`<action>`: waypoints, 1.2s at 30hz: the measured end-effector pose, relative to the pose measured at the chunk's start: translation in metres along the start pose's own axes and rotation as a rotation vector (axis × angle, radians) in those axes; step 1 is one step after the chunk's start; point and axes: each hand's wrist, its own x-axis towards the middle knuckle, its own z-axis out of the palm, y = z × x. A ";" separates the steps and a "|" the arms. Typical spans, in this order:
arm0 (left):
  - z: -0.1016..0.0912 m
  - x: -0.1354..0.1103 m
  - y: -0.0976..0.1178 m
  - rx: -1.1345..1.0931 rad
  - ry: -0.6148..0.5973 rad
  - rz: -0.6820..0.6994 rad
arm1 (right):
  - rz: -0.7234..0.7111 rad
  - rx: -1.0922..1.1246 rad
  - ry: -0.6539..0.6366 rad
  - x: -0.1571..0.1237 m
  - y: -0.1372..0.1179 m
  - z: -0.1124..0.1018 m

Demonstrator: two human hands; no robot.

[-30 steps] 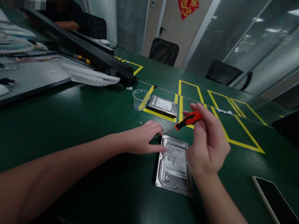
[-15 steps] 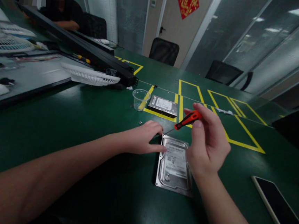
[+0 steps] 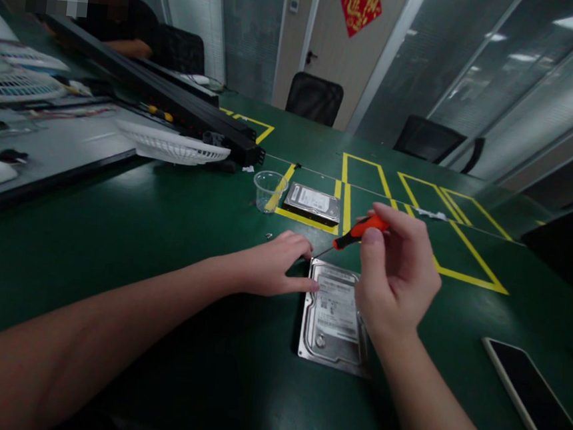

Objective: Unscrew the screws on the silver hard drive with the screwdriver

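A silver hard drive (image 3: 333, 318) lies flat on the green table (image 3: 163, 244) in front of me. My left hand (image 3: 275, 265) rests on the table beside it, thumb pressed against the drive's upper left edge, fingers curled at the corner. My right hand (image 3: 396, 273) pinches an orange-and-black screwdriver (image 3: 360, 229), whose thin tip points down at the drive's far left corner. A second hard drive (image 3: 313, 203) lies further back on a yellow tape line, next to a clear plastic cup (image 3: 269, 191). A small screw (image 3: 268, 236) sits loose on the table.
Yellow tape rectangles (image 3: 445, 235) mark the table beyond. A white fan grille (image 3: 172, 145) and a long black rail (image 3: 147, 86) lie at the left. Another person (image 3: 117, 23) sits at the far left. A dark tablet (image 3: 535, 404) lies at the right; black chairs (image 3: 314, 98) stand behind.
My right hand has turned slightly on the screwdriver, finger and thumb shifting along the handle. The left hand and the drive have stayed still.
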 end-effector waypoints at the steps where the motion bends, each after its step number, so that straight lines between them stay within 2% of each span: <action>1: 0.000 0.000 0.000 0.000 0.002 0.004 | 0.009 0.016 -0.014 0.000 -0.001 -0.001; 6: 0.001 0.000 -0.002 0.006 0.010 0.008 | -0.001 0.038 -0.069 -0.001 -0.002 0.000; 12: 0.001 0.000 0.000 0.004 0.010 0.017 | -0.017 0.016 0.005 -0.001 0.002 0.005; 21: 0.002 0.000 -0.001 0.007 0.019 0.024 | 0.003 0.012 -0.067 -0.001 -0.002 0.000; 26: 0.001 0.000 -0.001 0.006 0.011 0.012 | 0.038 0.075 -0.047 -0.001 -0.003 0.002; 31: 0.000 0.000 -0.001 -0.006 0.011 0.010 | 0.016 0.027 0.004 -0.002 0.001 0.004; 36: 0.001 0.000 0.000 0.002 0.009 0.004 | 0.001 0.003 -0.032 -0.001 0.000 0.002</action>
